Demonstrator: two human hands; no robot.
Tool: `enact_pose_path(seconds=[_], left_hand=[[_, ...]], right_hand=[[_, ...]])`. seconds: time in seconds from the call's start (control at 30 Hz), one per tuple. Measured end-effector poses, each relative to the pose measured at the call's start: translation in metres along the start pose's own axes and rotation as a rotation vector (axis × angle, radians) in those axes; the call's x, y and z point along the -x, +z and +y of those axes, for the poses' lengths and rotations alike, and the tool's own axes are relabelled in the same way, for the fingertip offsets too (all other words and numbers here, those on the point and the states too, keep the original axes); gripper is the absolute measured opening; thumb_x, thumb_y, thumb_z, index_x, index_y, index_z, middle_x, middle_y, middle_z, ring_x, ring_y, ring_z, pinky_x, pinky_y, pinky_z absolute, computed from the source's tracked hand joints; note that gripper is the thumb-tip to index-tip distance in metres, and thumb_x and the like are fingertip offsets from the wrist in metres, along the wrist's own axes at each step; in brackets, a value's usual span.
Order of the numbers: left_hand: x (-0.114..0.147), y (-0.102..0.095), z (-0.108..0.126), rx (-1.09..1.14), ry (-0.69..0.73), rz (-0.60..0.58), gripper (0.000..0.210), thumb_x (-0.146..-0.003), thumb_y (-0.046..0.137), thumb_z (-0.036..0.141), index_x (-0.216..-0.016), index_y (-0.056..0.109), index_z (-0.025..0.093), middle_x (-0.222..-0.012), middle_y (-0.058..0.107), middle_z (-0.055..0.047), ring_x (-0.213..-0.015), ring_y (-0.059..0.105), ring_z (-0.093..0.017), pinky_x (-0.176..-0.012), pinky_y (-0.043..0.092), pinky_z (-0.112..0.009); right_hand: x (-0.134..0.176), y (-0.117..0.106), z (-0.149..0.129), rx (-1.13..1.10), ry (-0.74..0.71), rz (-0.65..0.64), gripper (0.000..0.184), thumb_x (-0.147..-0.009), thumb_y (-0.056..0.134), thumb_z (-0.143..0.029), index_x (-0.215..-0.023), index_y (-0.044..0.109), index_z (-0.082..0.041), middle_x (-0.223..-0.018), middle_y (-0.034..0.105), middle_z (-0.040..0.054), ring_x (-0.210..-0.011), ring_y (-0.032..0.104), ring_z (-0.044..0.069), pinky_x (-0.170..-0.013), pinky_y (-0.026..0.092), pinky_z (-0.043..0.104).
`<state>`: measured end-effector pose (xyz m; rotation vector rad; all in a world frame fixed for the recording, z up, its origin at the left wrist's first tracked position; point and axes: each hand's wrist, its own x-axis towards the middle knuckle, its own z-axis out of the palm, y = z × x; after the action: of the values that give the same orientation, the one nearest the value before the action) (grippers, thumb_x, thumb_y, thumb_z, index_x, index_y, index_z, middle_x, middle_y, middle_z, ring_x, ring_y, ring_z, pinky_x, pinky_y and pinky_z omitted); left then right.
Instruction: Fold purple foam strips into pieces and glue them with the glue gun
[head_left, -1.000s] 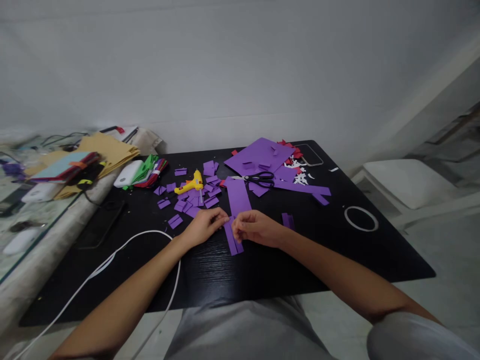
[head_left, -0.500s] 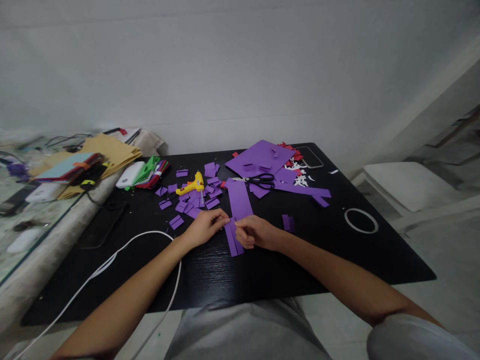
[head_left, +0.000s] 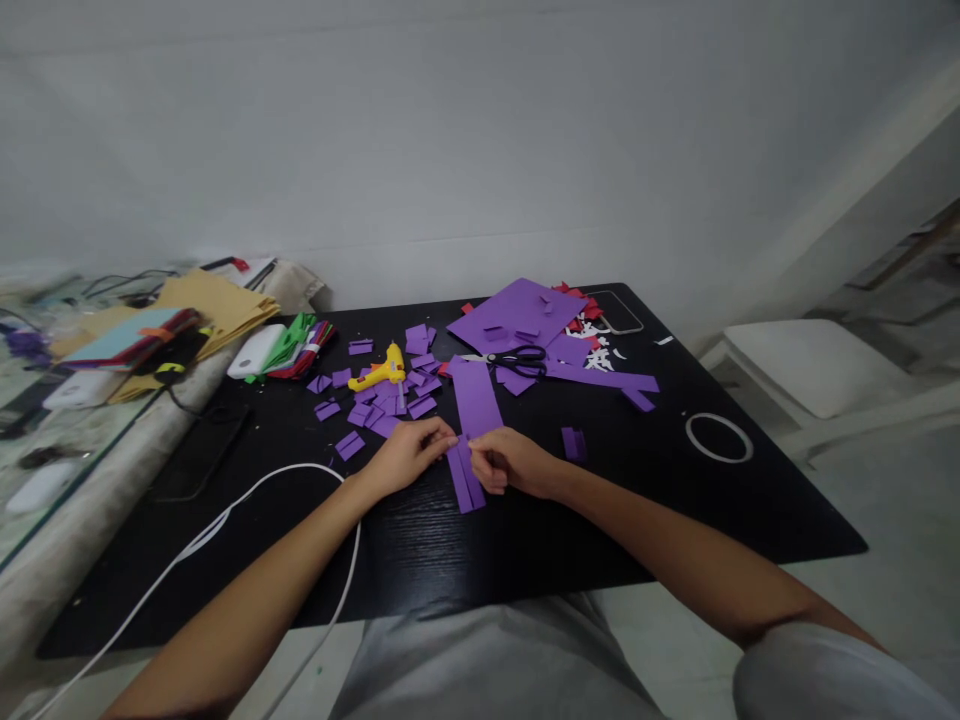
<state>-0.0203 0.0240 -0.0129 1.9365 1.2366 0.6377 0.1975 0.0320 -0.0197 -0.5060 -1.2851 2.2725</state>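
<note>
A folded purple paper strip (head_left: pixel 463 482) lies near the front middle of the black table, with a lengthwise crease or slit. My left hand (head_left: pixel 414 455) pinches its upper left edge between thumb and fingers. From the other side my right hand (head_left: pixel 511 462) grips the strip's upper right edge, its fingers curled. Just beyond both hands a wider flat purple paper strip (head_left: pixel 478 395) stretches away from me. Black-handled scissors (head_left: pixel 521 360) rest across its far end. Left of it, a yellow glue gun (head_left: pixel 380 369) lies among several small folded purple paper pieces (head_left: pixel 386 405).
A large purple sheet (head_left: pixel 517 310) lies at the back, beside red and white paper scraps (head_left: pixel 598 352). A white cable (head_left: pixel 247 492) loops across the left front. A tape ring (head_left: pixel 718 438) sits at right. Colored paper stacks (head_left: pixel 300 350) and a phone (head_left: pixel 196 455) are at left.
Both hands keep the same grip on the folded strip, with barely any movement. The whole view has shifted slightly.
</note>
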Motion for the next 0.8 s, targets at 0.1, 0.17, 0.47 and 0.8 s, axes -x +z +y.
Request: enact_pose_path(seconds=[0.1,0.17,0.47,0.8], left_hand=[[0.000,0.000,-0.001,-0.001,0.001,-0.005,0.029,-0.097,0.056,0.044,-0.094,0.067,0.017,-0.070,0.064,0.002,-0.064,0.060,-0.014,-0.062,0.044,-0.025],[0.000,0.000,-0.001,0.007,0.003,-0.004,0.031,-0.097,0.056,0.046,-0.093,0.067,0.017,-0.071,0.065,0.001,-0.064,0.060,-0.014,-0.063,0.045,-0.025],[0.000,0.001,-0.001,-0.044,0.017,0.018,0.030,-0.097,0.056,0.044,-0.092,0.067,0.017,-0.072,0.064,0.001,-0.065,0.056,-0.014,-0.063,0.042,-0.025],[0.001,0.002,0.000,-0.063,0.022,0.028,0.028,-0.096,0.055,0.042,-0.090,0.066,0.017,-0.073,0.062,0.001,-0.066,0.054,-0.013,-0.063,0.041,-0.025]], right_hand=[[0.001,0.001,-0.001,0.001,0.022,-0.020,0.050,-0.096,0.051,-0.044,-0.056,0.056,-0.016,-0.042,0.041,-0.0051,-0.038,0.039,0.009,-0.044,0.036,0.022],[0.001,0.001,-0.002,0.014,0.034,-0.014,0.057,-0.097,0.049,-0.053,-0.054,0.054,-0.016,-0.041,0.039,-0.0058,-0.037,0.038,0.008,-0.044,0.035,0.022],[-0.001,-0.010,0.004,-0.076,0.016,-0.095,0.031,-0.067,0.047,-0.029,-0.065,0.071,-0.009,-0.055,0.064,0.0092,-0.045,0.057,0.017,-0.045,0.045,0.028],[0.000,-0.007,0.001,-0.137,-0.103,0.144,0.019,-0.049,0.047,-0.009,-0.060,0.060,-0.015,-0.047,0.051,-0.0018,-0.041,0.046,0.012,-0.043,0.041,0.023]])
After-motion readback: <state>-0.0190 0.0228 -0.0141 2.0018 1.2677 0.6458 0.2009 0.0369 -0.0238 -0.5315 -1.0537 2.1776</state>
